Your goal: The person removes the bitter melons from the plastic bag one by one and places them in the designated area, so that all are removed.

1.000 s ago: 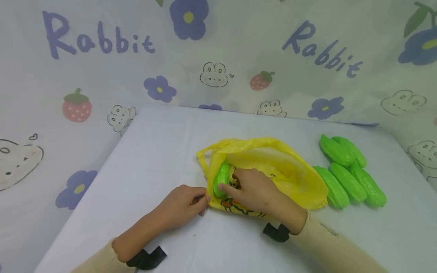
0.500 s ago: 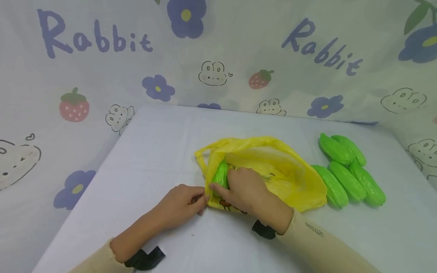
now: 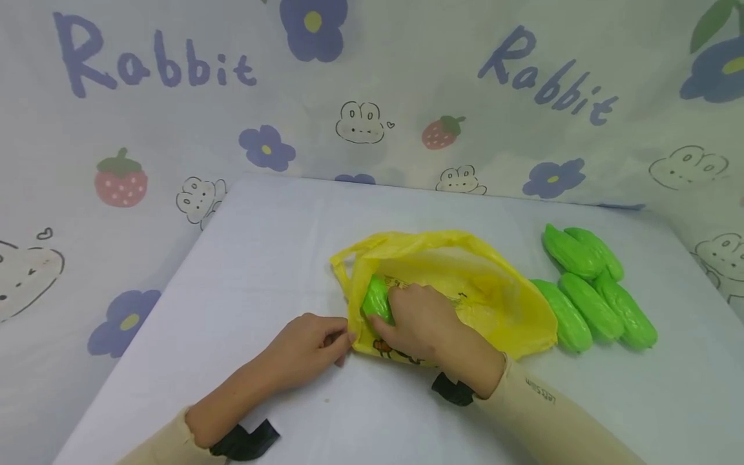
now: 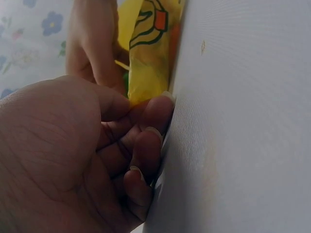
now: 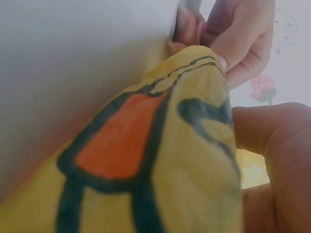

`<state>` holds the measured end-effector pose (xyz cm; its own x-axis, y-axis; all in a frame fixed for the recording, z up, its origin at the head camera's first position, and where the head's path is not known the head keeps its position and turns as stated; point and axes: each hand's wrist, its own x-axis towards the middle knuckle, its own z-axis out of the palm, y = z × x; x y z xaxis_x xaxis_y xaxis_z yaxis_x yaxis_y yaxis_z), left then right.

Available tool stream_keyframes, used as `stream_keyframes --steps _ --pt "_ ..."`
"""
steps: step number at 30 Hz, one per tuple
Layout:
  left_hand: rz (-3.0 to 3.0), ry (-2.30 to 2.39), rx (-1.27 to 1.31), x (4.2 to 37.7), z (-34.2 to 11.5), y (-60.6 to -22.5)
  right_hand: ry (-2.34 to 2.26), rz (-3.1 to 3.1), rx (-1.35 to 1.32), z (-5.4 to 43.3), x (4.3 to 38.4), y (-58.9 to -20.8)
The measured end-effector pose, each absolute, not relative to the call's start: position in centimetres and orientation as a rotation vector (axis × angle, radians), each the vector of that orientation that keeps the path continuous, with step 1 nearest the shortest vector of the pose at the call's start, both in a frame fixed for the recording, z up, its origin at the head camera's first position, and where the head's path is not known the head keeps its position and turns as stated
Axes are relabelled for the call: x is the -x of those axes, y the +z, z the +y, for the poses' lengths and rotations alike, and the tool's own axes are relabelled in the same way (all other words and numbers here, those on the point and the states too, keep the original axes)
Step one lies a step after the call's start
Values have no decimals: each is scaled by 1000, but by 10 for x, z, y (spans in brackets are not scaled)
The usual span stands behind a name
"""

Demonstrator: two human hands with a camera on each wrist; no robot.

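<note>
A yellow plastic bag (image 3: 349,323) with dark and orange print lies on its side, its mouth gaping toward me. Just inside its left end sits a bright green, ridged, cucumber-like vegetable (image 3: 374,298). My right hand (image 3: 427,323) reaches into the bag and grips this vegetable, thumb at its near end; the other fingertips are hidden behind the hand. At the bag's lower left corner, my left hand (image 3: 310,339) pinches the edge between thumb and index finger. The left wrist view shows this left hand (image 4: 87,150) with its other fingers curled against the table.
Several more green cucumber-like vegetables (image 3: 591,307) lie at the bag's right, one touching or partly behind its edge. A white cloth (image 3: 279,252) covers the table. Behind it hangs a curtain (image 3: 314,97) printed with rabbits, flowers and strawberries.
My right hand has moved slightly left and closed round the vegetable in the bag, whose top has tipped lower. The left hand keeps its pinch on the bag's corner.
</note>
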<state>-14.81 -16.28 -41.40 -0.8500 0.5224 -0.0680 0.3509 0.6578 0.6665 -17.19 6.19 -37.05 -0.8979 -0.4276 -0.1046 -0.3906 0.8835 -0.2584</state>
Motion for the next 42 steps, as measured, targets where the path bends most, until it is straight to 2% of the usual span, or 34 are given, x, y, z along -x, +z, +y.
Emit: stream_keyframes --steps 18,42 --pt "2633 971 -714 150 -165 -416 -246 2864 784 76 156 -363" --pt "2626 963 -708 149 -164 -415 -301 2794 809 95 156 -361"
